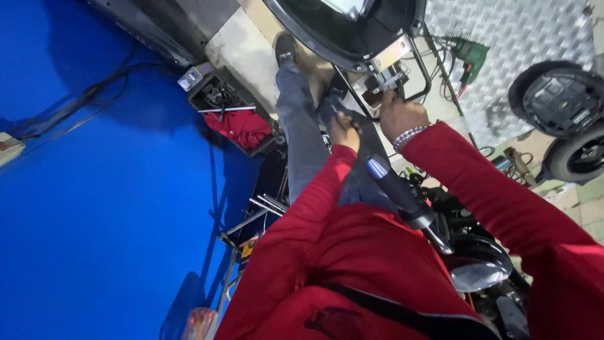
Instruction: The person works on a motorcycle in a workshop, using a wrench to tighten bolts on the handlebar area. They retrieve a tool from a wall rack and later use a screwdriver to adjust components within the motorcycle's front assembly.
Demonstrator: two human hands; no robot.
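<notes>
- Right hand (402, 116) was closed on a metal bracket (385, 82) under the black round housing (352, 31), far centre.
- Left hand (345, 132) was curled narrow just beside it; its contents could not be told.
- Bracket looked part-fitted; fastening seemingly remained.
- Handlebar grip (396, 189) lay near.
- Blue wall (94, 189) left; chequer-plate floor (522, 38) far right; green drill (469, 56) there.

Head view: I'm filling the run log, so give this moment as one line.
left hand on dark frame bar | right hand at metal bracket | handlebar grip near chest | green drill on floor
</notes>
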